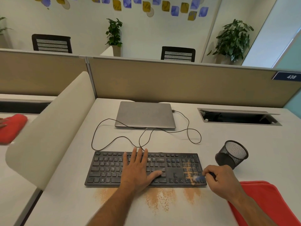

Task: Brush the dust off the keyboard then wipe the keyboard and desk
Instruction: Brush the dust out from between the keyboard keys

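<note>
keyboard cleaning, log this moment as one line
step: brushing | left hand: flat on keyboard | right hand: grips brush at numpad | dust: on numpad, desk front | cloth: unused

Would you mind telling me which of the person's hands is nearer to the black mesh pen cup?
The right hand, gripping a brush just below-left of the mesh pen cup. The left hand lies flat mid-keyboard, well to the cup's left.

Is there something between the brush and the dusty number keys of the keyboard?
Nothing visible. The right hand grips the brush, whose blurred tip is already over the orange dust on the keyboard. The left hand lies flat on the middle keys, away from it.
</note>
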`<state>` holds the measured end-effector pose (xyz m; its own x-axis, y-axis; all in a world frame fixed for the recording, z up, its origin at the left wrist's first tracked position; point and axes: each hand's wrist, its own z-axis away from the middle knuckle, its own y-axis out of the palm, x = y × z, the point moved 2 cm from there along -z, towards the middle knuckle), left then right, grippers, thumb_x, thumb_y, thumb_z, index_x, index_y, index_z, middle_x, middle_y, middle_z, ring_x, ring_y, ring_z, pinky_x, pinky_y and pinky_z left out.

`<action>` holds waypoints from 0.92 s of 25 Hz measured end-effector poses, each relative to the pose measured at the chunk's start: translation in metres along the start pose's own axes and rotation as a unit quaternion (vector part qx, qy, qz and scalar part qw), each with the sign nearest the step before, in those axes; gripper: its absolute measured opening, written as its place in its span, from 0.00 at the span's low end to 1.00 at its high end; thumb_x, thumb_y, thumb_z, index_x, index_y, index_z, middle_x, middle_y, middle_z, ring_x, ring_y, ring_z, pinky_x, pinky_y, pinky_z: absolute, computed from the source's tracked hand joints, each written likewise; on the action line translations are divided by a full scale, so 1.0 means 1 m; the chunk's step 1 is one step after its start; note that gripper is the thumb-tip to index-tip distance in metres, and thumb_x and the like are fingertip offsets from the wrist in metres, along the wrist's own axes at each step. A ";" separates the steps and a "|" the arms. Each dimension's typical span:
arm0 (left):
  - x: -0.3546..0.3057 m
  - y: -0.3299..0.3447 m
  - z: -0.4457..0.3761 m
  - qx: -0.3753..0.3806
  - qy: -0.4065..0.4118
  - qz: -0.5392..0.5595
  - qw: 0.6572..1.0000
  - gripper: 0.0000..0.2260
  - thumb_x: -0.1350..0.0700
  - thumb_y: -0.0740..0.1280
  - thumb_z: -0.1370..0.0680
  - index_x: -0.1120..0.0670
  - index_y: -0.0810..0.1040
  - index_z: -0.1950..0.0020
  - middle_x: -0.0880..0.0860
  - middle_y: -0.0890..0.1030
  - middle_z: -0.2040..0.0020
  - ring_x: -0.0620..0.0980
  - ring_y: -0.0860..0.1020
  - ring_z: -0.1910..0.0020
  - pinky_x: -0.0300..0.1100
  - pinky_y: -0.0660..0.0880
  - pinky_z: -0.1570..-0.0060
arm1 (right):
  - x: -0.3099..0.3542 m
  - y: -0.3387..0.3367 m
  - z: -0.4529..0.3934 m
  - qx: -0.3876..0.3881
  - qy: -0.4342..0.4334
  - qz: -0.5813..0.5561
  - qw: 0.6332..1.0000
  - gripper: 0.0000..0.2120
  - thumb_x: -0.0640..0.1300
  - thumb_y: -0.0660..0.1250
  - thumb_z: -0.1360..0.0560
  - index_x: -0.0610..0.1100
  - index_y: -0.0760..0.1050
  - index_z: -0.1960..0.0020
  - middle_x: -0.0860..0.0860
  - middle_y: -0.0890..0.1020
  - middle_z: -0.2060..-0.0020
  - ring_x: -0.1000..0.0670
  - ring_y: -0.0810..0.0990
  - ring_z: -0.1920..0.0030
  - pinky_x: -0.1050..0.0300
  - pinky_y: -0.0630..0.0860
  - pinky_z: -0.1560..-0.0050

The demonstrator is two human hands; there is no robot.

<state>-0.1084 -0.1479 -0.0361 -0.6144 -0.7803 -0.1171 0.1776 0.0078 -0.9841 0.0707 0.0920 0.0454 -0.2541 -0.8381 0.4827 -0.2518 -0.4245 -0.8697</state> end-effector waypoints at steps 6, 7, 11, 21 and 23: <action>0.000 0.000 -0.001 -0.001 0.000 -0.003 1.000 0.51 0.19 0.30 0.34 0.50 0.35 0.19 0.53 0.40 0.18 0.54 0.33 0.21 0.64 0.37 0.25 | -0.002 0.003 0.005 0.009 -0.001 0.002 1.000 0.14 0.32 0.66 0.33 0.50 0.80 0.67 0.62 0.76 0.78 0.55 0.73 0.78 0.69 0.62 0.79; 0.000 0.000 -0.001 -0.001 0.000 -0.002 1.000 0.52 0.19 0.29 0.35 0.50 0.35 0.19 0.53 0.40 0.18 0.54 0.33 0.21 0.64 0.37 0.25 | -0.002 0.002 0.006 0.003 -0.001 0.002 1.000 0.12 0.33 0.66 0.32 0.49 0.81 0.64 0.61 0.76 0.77 0.54 0.74 0.77 0.68 0.63 0.79; -0.001 0.000 -0.001 -0.001 0.001 -0.004 1.000 0.52 0.19 0.28 0.35 0.50 0.35 0.19 0.53 0.40 0.18 0.54 0.34 0.21 0.64 0.37 0.25 | 0.001 0.003 0.009 0.018 -0.002 -0.002 1.000 0.12 0.40 0.63 0.33 0.55 0.79 0.66 0.61 0.77 0.76 0.54 0.76 0.74 0.69 0.65 0.77; 0.000 0.001 -0.001 -0.004 -0.001 -0.002 1.000 0.52 0.19 0.29 0.35 0.50 0.35 0.19 0.53 0.40 0.18 0.54 0.34 0.21 0.64 0.36 0.25 | 0.000 -0.002 0.013 -0.022 0.001 -0.002 1.000 0.10 0.42 0.62 0.34 0.55 0.79 0.65 0.62 0.76 0.77 0.55 0.75 0.76 0.71 0.62 0.78; -0.001 0.001 -0.001 -0.001 -0.001 -0.005 1.000 0.52 0.19 0.29 0.35 0.49 0.35 0.19 0.53 0.40 0.18 0.54 0.34 0.21 0.64 0.36 0.25 | -0.003 -0.001 0.013 -0.016 -0.003 0.013 1.000 0.11 0.42 0.62 0.34 0.57 0.76 0.67 0.62 0.76 0.78 0.55 0.74 0.77 0.69 0.62 0.78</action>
<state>-0.1088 -0.1467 -0.0371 -0.6146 -0.7815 -0.1072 0.1696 0.0018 -0.9855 0.0838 0.0904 0.0436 -0.2558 -0.8506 0.4594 -0.2758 -0.3912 -0.8780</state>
